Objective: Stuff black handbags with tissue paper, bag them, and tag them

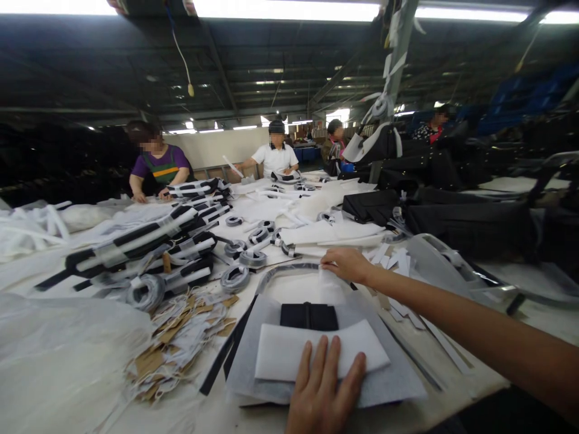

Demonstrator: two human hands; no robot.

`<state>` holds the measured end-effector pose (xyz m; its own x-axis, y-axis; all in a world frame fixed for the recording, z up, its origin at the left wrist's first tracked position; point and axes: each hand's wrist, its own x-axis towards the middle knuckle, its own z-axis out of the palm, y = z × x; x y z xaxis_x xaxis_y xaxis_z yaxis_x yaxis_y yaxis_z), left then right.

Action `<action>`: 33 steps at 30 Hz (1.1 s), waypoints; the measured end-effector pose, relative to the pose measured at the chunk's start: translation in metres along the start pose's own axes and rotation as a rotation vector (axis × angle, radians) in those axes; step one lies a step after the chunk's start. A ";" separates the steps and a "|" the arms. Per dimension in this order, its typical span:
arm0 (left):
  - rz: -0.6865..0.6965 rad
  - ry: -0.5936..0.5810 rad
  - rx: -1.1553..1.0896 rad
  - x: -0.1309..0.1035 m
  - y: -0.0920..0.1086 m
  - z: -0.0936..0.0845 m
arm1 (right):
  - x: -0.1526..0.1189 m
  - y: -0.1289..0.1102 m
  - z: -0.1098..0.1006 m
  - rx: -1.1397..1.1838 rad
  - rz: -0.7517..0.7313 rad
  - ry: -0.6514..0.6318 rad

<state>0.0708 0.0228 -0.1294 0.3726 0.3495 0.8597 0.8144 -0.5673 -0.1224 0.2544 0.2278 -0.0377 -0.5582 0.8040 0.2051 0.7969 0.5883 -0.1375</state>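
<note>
A flat bag lies in front of me, covered by a sheet of thin white tissue paper (253, 377). A black flap with a strap (294, 316) shows through an opening in the paper. Over its lower part rests a folded white foam sheet (275, 352). My left hand (323, 389) presses flat on this foam, fingers spread. At the bag's far end, the fingers of my right hand (346, 265) are closed at the arched, plastic-wrapped bag handle (283, 269). A translucent plastic strip (329, 283) hangs just below those fingers.
Left are a pile of string tags (176, 337), coiled wrapped straps (235, 278) and stacked wrapped handles (136, 244). Clear plastic (58, 361) covers the near left. Black bags (470, 229) and paper strips (400, 262) are on the right. Co-workers (274, 154) are across the table.
</note>
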 end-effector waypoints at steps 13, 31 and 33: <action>-0.146 0.202 -0.039 -0.007 0.011 0.024 | -0.013 -0.012 0.008 -0.150 -0.142 0.199; 0.128 -0.229 0.069 0.010 -0.010 -0.023 | -0.130 -0.081 -0.038 0.020 -0.329 0.126; 0.132 -0.242 0.072 0.010 -0.010 -0.025 | -0.139 -0.083 -0.034 0.054 -0.282 0.075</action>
<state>0.0553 0.0135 -0.1077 0.5657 0.4488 0.6918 0.7780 -0.5685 -0.2674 0.2735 0.0645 -0.0221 -0.7359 0.6005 0.3129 0.5979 0.7932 -0.1161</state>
